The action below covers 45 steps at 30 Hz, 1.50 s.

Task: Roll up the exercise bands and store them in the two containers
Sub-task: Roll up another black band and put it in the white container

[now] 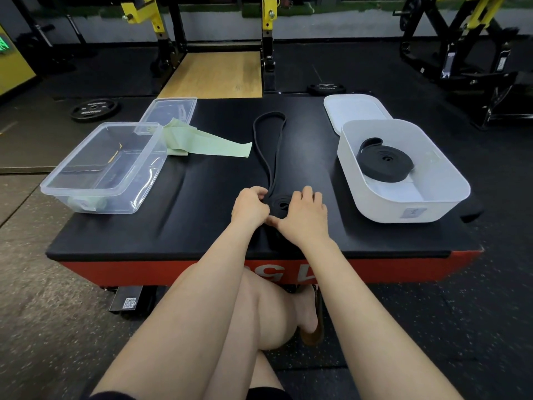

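Rolling a black band (269, 157) on the box (202, 203)

Left hand (252, 207) and right hand (304, 213) both pinch the near coil (rest trails far); another roll (385, 163) sits in the white tub (403, 203), green band (207, 141) beside the clear tub (86, 192).

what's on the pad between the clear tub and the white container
In the head view: a pale green band beside the clear tub, then the black loop band; bare pad before the white container.

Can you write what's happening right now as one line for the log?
step: rolling black band | left hand: grips roll | right hand: grips roll | white container: one rolled band | green band: unrolled
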Motion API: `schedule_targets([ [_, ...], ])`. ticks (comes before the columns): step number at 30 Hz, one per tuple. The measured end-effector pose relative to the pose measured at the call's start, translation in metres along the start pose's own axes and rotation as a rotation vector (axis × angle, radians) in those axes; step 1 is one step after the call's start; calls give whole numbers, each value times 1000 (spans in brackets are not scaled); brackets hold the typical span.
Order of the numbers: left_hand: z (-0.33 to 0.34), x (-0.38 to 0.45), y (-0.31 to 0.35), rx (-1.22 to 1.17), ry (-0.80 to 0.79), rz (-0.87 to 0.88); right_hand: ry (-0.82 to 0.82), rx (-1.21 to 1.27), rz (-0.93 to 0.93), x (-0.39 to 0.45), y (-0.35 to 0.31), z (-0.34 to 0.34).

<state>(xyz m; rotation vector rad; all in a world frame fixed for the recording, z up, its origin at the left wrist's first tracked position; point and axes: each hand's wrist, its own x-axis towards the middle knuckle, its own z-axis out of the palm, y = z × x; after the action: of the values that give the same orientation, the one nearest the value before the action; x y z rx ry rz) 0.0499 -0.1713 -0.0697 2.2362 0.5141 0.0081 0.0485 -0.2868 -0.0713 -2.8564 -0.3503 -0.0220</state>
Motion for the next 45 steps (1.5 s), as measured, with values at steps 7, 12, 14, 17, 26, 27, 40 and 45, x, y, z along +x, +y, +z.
schedule_targets([
  [7, -1, 1, 1, -25, -59, -54, -153, 31, -90, 10, 9, -7],
  [12, 1, 1, 1, -18, -43, -49, -246, 52, -147, 14, 13, -15],
  [14, 1, 1, 0, -25, -24, -48, -272, 61, -163, 16, 14, -17],
  [17, 1, 2, -1, -31, -2, -53, -310, 62, -184, 18, 15, -20],
  [26, 0, 3, -5, 42, 54, -10, -396, 53, -254, 24, 20, -26],
  [27, 0, 3, -4, 45, 56, -11, -393, 57, -253, 24, 20, -26],
  [40, 5, -1, -4, -10, 88, -48, -165, -4, -115, -3, 6, -9],
  [45, 7, 0, -2, 16, 46, -47, -37, 69, -68, -3, 5, -3],
])
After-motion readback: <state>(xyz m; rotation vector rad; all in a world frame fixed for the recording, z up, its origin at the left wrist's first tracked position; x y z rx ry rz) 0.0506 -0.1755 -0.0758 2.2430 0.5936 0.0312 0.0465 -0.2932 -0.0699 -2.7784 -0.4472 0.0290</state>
